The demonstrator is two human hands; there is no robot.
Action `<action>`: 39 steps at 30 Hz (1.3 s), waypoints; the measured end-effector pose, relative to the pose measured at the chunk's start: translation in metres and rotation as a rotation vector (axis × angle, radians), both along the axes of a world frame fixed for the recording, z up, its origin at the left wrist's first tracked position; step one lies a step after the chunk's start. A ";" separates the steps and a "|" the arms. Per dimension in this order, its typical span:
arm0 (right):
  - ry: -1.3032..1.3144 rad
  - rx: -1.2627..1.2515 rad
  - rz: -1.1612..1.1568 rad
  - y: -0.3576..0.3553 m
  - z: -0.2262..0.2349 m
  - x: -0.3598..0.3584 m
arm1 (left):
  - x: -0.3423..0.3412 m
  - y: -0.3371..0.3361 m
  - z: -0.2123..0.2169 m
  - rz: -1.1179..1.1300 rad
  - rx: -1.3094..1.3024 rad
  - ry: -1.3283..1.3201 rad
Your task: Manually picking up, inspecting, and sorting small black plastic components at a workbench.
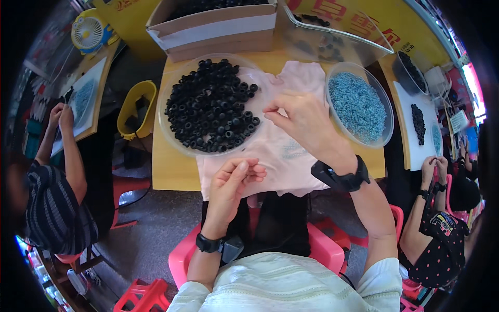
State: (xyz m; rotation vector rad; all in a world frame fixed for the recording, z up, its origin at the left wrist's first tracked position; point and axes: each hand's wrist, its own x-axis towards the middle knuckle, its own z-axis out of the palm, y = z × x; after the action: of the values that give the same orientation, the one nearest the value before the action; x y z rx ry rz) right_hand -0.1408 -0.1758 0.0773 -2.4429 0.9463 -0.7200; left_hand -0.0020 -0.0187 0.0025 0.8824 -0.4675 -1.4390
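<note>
So your black beads [208,109] sit in a wide clear tray [167,136] on the left half of the table [179,177], a thick heap of them, with a few at the right side of the pile. Your blue beads [357,106] fill a clear bowl [390,125] by the table's right edge. Between them a pink cloth [280,174] drapes over the near edge.

Your right hand [301,114] is over the cloth just beside the black heap, thumb and finger brought together; your left hand [228,182] is by the near edge, fingers curled toward the thumb. Can't tell if either grip has anything tiny in it, a thread included.

Progress-wise, I can't spot a finished piece anywhere, so I'd guess you're mid-piece at best. Both supplies look far from used up, so there's plenty to go. There's a pale bluish patch on the cloth, but beads or print, no idea.

At the far edge there's a cardboard box [223,31] with more black bits in it.
</note>
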 end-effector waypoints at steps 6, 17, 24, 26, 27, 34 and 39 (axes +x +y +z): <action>0.276 -0.191 0.051 -0.015 -0.025 0.033 | -0.001 0.000 -0.005 -0.013 -0.028 0.000; 0.247 -0.002 0.075 -0.014 -0.027 0.043 | 0.003 0.001 -0.011 -0.076 -0.088 0.033; -0.006 0.055 0.098 -0.003 -0.018 0.031 | -0.001 0.005 -0.008 -0.018 -0.102 0.011; -0.066 0.107 0.073 0.015 -0.005 0.021 | -0.003 0.007 -0.005 0.019 -0.105 0.010; -0.098 0.139 0.069 0.027 0.004 0.017 | -0.004 0.010 0.001 0.058 -0.107 0.006; -0.280 0.362 0.039 0.084 0.005 -0.021 | -0.019 0.025 0.028 0.103 -0.180 -0.003; -0.376 0.286 0.021 0.111 -0.006 -0.030 | -0.029 0.033 0.019 0.042 -0.128 -0.002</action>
State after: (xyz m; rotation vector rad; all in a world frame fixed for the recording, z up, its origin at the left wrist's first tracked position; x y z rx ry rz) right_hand -0.1710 -0.0653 0.0715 -1.9775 0.8093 -0.9252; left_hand -0.0314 0.0140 0.0220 0.7874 -0.5339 -1.3549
